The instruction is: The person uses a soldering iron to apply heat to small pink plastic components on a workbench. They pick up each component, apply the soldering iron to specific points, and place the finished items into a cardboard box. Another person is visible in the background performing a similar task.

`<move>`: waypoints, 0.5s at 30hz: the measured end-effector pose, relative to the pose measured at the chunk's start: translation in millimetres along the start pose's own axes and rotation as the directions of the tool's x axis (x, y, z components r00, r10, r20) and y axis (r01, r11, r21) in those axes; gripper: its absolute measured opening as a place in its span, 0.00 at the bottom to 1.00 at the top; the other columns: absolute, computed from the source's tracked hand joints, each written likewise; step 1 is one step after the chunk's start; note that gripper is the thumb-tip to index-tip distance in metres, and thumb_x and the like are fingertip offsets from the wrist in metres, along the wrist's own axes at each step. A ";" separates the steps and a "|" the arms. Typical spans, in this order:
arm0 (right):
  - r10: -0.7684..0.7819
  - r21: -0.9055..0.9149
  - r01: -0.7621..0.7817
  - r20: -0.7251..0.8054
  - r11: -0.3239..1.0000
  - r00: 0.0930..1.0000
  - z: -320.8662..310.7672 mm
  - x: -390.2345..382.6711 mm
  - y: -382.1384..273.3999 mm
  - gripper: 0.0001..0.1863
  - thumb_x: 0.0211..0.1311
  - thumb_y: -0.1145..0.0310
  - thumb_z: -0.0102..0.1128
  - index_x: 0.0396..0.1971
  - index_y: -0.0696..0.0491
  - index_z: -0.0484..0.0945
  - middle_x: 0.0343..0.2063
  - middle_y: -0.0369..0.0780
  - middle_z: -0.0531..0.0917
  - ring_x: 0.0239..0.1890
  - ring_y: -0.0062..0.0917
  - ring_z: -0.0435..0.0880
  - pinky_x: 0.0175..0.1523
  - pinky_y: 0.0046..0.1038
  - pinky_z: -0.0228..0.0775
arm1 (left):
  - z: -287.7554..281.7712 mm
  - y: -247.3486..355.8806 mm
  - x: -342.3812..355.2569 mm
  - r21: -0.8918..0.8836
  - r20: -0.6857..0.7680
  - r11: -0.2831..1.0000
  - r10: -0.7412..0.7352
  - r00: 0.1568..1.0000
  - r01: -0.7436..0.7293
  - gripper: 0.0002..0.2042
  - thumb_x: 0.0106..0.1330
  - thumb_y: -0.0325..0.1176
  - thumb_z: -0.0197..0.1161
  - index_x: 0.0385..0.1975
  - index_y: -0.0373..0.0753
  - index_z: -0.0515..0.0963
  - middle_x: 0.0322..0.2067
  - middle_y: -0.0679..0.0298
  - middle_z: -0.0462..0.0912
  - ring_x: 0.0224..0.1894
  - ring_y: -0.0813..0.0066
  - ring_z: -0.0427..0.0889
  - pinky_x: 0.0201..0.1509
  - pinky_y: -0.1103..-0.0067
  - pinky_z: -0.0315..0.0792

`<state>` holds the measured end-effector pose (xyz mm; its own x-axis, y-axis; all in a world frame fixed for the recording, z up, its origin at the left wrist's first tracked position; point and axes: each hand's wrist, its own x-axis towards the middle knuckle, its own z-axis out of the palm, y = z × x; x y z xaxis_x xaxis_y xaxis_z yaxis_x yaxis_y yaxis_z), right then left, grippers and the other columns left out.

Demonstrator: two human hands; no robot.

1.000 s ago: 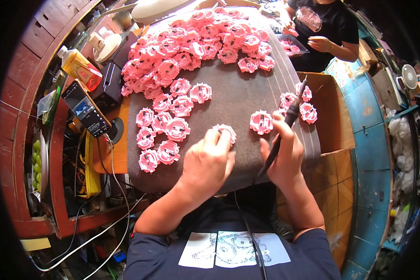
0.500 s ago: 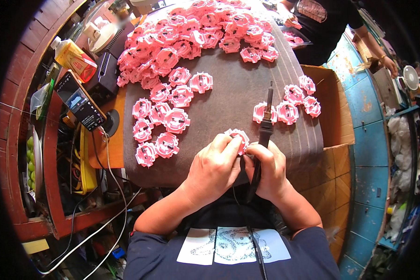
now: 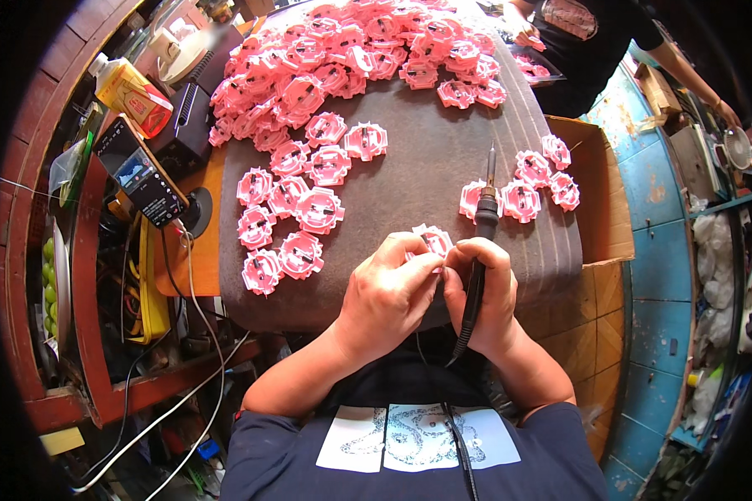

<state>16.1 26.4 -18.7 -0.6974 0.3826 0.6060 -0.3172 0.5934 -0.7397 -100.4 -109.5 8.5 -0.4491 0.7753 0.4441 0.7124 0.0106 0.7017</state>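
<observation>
My left hand (image 3: 390,294) and my right hand (image 3: 480,288) meet at the near edge of the dark mat (image 3: 418,175), both pinching one pink round plastic part (image 3: 432,240). A black soldering iron (image 3: 480,242) is tucked in my right hand too, its tip pointing up and away from me. To the left of my hands lies a cluster of the same pink parts (image 3: 297,209). A small group of pink parts (image 3: 526,184) sits to the right, just beyond the iron's tip.
A big heap of pink parts (image 3: 342,50) covers the far mat. Another person (image 3: 593,42) works at the far right. A phone on a stand (image 3: 140,173), a bottle (image 3: 125,88) and cables crowd the left shelf. A cardboard box (image 3: 602,209) flanks the right.
My hands drew back toward me and came together on one pink part. The soldering iron swung from slanted over the right group to upright in my right hand.
</observation>
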 end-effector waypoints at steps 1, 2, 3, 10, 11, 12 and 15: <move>-0.004 -0.006 0.004 -0.003 1.000 1.000 0.6 -0.2 0.7 0.25 0.66 0.89 0.60 0.60 0.58 0.68 0.36 0.41 0.82 0.33 0.19 0.82 0.40 0.23 0.77 | -0.7 0.1 0.7 -0.014 0.001 1.000 -0.007 1.000 0.007 0.13 0.63 0.21 0.71 0.47 0.36 0.85 0.45 0.53 0.83 0.43 0.54 0.87 0.45 0.68 0.82; -0.009 -0.011 0.009 -0.006 1.000 1.000 1.0 -0.4 1.2 0.25 0.66 0.89 0.60 0.61 0.58 0.68 0.36 0.41 0.82 0.34 0.19 0.82 0.40 0.23 0.77 | -2.2 0.9 1.5 -0.028 0.003 1.000 -0.014 1.000 0.014 0.12 0.63 0.21 0.71 0.46 0.36 0.85 0.44 0.53 0.83 0.43 0.54 0.87 0.46 0.68 0.82; -0.008 -0.006 0.008 0.000 1.000 1.000 1.1 -0.5 1.7 0.25 0.66 0.89 0.60 0.61 0.58 0.68 0.37 0.41 0.82 0.34 0.19 0.82 0.40 0.23 0.77 | -2.8 1.1 1.9 -0.042 0.005 0.999 -0.021 1.000 0.021 0.11 0.63 0.21 0.71 0.45 0.36 0.86 0.43 0.54 0.84 0.44 0.54 0.87 0.46 0.68 0.82; -0.055 -0.087 0.054 -0.013 0.995 0.998 -2.6 -2.6 0.6 0.25 0.66 0.88 0.61 0.61 0.58 0.67 0.42 0.45 0.83 0.35 0.19 0.80 0.40 0.22 0.76 | 1.0 2.0 2.4 -0.030 -0.027 0.998 -0.055 0.998 0.054 0.09 0.62 0.20 0.72 0.42 0.35 0.86 0.41 0.54 0.84 0.42 0.55 0.88 0.45 0.69 0.82; -0.088 -0.119 0.083 -0.031 0.989 0.996 -2.6 -3.8 0.3 0.25 0.66 0.88 0.62 0.61 0.58 0.67 0.43 0.45 0.83 0.35 0.19 0.80 0.40 0.22 0.76 | 1.7 1.8 2.5 -0.032 -0.039 0.998 -0.056 0.998 0.055 0.09 0.62 0.20 0.72 0.42 0.34 0.86 0.41 0.54 0.85 0.42 0.55 0.88 0.45 0.69 0.82; -0.158 -0.118 0.150 -0.058 0.982 0.986 -2.6 -5.1 0.1 0.27 0.62 0.87 0.65 0.59 0.57 0.69 0.43 0.48 0.84 0.33 0.29 0.82 0.38 0.30 0.78 | 2.2 1.6 2.7 -0.035 -0.051 0.998 -0.058 0.997 0.056 0.08 0.62 0.20 0.72 0.41 0.34 0.86 0.40 0.54 0.85 0.41 0.55 0.88 0.44 0.69 0.82; -0.330 -0.156 0.328 0.012 0.932 0.944 -8.0 -2.1 -2.4 0.28 0.54 0.83 0.71 0.56 0.56 0.73 0.47 0.52 0.85 0.35 0.41 0.86 0.39 0.40 0.81 | 2.6 2.8 3.4 -0.023 -0.062 0.997 -0.070 0.996 0.068 0.07 0.62 0.21 0.73 0.39 0.34 0.87 0.39 0.54 0.85 0.40 0.56 0.88 0.43 0.70 0.82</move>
<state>23.4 29.9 -15.9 -0.5613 0.1563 0.8127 -0.4239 0.7891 -0.4446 -98.5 -105.2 10.5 -0.5300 0.7322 0.4278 0.6676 0.0491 0.7429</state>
